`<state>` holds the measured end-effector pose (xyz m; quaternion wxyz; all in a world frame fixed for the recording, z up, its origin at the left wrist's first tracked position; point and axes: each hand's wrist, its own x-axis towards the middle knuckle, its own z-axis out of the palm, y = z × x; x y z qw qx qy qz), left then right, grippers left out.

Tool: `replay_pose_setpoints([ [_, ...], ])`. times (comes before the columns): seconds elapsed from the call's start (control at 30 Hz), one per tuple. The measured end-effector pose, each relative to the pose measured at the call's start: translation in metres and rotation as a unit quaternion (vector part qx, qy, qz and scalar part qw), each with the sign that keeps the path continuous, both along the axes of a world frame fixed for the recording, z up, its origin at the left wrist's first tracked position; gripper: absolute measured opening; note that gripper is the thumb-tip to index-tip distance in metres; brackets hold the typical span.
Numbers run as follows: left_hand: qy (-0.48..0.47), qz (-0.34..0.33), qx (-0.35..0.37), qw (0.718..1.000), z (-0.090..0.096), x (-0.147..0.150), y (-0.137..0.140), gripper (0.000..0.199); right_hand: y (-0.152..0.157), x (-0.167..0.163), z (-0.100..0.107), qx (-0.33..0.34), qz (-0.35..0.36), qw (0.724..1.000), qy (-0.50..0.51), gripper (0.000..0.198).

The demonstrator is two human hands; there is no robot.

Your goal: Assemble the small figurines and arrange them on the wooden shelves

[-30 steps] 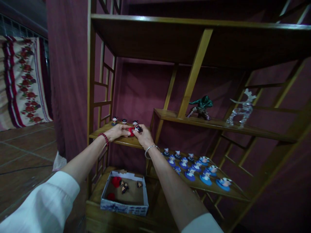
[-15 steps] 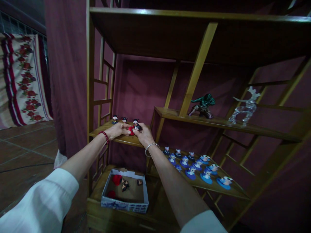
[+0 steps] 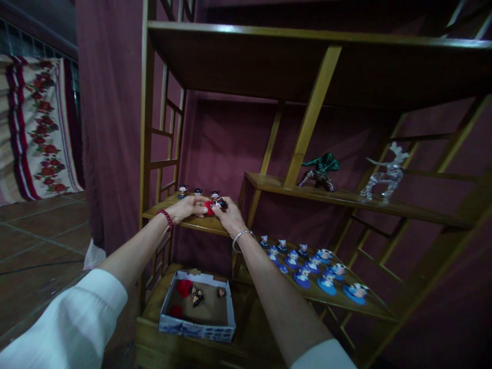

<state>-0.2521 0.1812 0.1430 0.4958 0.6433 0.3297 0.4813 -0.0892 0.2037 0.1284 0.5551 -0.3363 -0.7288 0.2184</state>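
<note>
Between my two hands, just over the front of the small left shelf (image 3: 184, 221), is a black-haired figurine (image 3: 219, 204) with a round red base (image 3: 208, 208). My left hand (image 3: 187, 209) pinches the red base from the left. On the other side, my right hand (image 3: 231, 214) is closed around the figurine, which lies tilted. Behind my hands stand three similar figurines, the left one (image 3: 183, 190), the middle one (image 3: 197, 191) and the right one (image 3: 214, 195). My fingers partly hide the middle and right ones.
Below sits an open cardboard box (image 3: 197, 330) holding figurines and red discs. Several blue-based figurines (image 3: 302, 277) fill the lower right shelf. A green-hooded statuette (image 3: 322, 170) and a clear deer figure (image 3: 386, 174) stand on the shelf above. An upright post (image 3: 313, 118) divides the shelving.
The view has shifted slightly, so the shelving appears a little lower. Both hands stay together at the shelf front, still on the figurine and its red base.
</note>
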Motion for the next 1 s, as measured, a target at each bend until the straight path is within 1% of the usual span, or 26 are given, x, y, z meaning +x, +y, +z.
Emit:
replay_pose_setpoints([
  [0.13, 0.007, 0.005, 0.009, 1.000, -0.0004, -0.0001, 0.0012, 0.045, -0.0013, 0.0003, 0.0008, -0.004, -0.004, 1.000, 0.000, 0.025],
  [0.3, 0.024, 0.007, 0.022, 0.999, 0.0008, -0.0001, -0.0001, 0.046, -0.0042, 0.0017, 0.0021, -0.002, 0.013, 1.000, 0.000, 0.025],
  [0.53, 0.049, -0.005, 0.035, 0.998, 0.0024, -0.0011, -0.0029, 0.048, -0.0044, 0.0017, 0.0016, -0.009, 0.009, 1.000, 0.001, 0.023],
  [0.87, 0.085, -0.029, 0.058, 0.994, 0.0012, -0.0036, -0.0004, 0.045, -0.0010, 0.0017, -0.0007, 0.021, 0.024, 0.999, -0.023, 0.020],
  [1.0, 0.089, -0.037, 0.056, 0.994, 0.0030, -0.0029, -0.0032, 0.044, -0.0019, 0.0017, 0.0003, 0.028, 0.030, 0.999, -0.027, 0.020],
])
